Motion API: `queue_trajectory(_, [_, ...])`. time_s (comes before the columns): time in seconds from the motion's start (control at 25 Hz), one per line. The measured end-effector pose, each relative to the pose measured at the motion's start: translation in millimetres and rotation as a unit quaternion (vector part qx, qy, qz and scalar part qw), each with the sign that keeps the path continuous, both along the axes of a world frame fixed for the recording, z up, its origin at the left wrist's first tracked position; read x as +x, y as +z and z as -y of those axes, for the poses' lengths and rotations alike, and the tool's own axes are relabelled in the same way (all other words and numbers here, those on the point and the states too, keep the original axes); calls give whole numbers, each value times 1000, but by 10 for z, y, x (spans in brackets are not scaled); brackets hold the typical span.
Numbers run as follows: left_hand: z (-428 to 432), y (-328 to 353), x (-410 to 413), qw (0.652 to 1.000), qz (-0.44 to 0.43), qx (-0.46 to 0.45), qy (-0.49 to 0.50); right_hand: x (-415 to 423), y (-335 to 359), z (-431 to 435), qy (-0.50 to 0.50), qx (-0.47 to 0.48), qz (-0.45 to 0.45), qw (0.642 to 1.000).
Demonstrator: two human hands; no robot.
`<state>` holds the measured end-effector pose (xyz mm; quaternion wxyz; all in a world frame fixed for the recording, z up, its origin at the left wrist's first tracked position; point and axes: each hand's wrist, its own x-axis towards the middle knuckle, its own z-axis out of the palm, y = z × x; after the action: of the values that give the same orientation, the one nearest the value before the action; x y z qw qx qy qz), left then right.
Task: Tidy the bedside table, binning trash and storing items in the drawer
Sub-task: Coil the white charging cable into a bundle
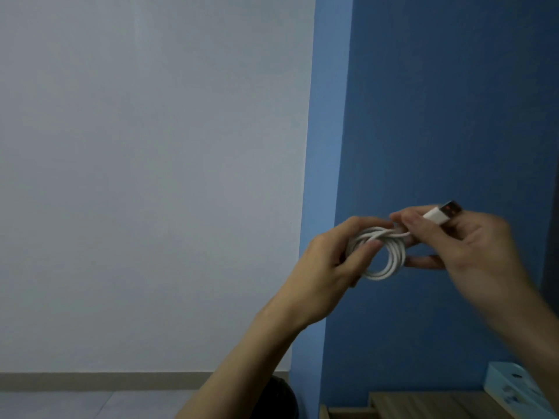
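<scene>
Blue wall [438, 101] behind, well above the table [423, 403]: left hand [326, 261], grip curled round the coiled cable [390, 264]; right hand [472, 240] pinches its plug [440, 214]. Probably the last wrap: pull snug so the coil holds in the drawer.

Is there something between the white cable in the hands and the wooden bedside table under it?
Nothing visible. The left hand and right hand hold the coiled cable in open air above the table; the light blue box sits further right. The drawer is not clearly shown.
</scene>
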<state>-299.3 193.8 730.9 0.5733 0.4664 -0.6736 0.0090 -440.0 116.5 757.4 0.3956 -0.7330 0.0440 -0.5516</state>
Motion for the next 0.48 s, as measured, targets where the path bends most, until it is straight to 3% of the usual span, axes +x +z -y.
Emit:
queue_trajectory(0.16, [5,-29,45,1000,-19,-12,-12,-20,6,79,-14,-13,-26,999])
queue_trajectory(0.28, [48,-63,56,999,-40,-16,1,-19,-45,100,92,59,-18,994])
queue_trajectory(0.4, [102,-64,103,998,-62,-25,8,-47,-56,133,229,159,-17,960])
queue_trajectory(0.48, [137,-59,122,997,-62,-35,16,-57,-78,153,242,200,-25,949])
